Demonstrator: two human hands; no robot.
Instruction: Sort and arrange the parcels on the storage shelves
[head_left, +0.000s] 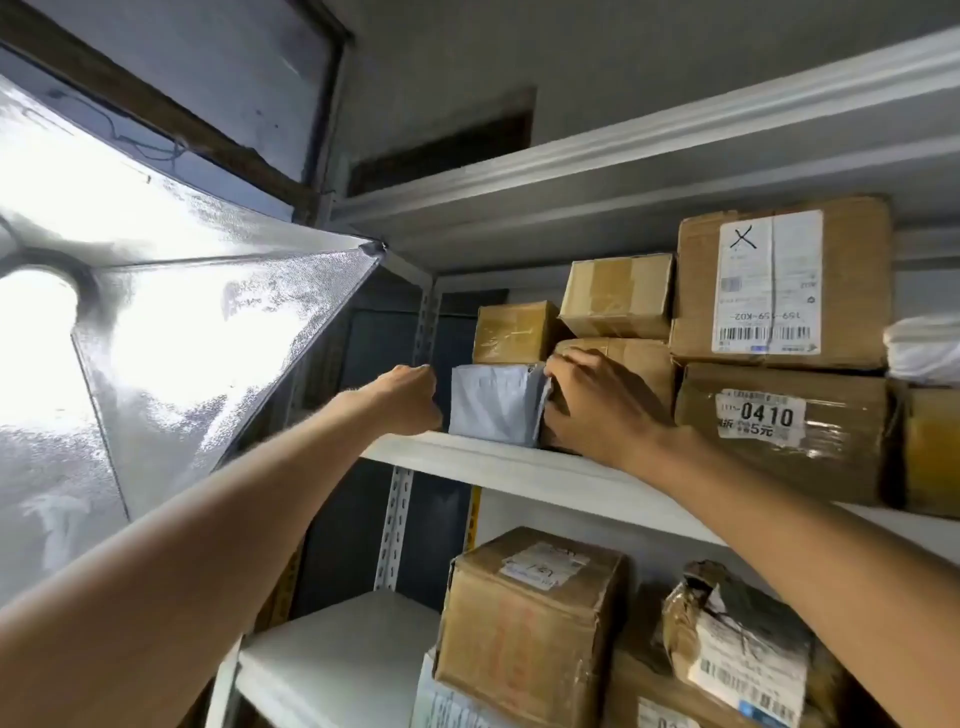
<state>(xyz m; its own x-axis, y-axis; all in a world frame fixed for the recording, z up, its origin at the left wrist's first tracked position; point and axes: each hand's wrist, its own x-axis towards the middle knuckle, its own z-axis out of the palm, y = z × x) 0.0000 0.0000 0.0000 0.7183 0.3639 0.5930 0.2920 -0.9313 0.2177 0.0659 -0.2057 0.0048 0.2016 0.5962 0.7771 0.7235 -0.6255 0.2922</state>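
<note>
- Right hand (597, 400) grips the brown box (644, 364) on the upper shelf (519, 462); best held steady.
- Left hand (415, 397) curls beside the grey parcel (493, 405), just left of that box; I cannot tell whether it grips.
- Press the two together gently: the small box (511, 332) above could topple.

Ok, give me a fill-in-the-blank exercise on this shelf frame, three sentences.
1. The parcel between the left hand and the right hand is ____ in colour.
2. The label on the lower box beneath the X-marked box reads ____.
3. The right hand's fingers curl over a brown box that lies to the ____ of that parcel.

Missing words: grey; 0410; right.
</note>
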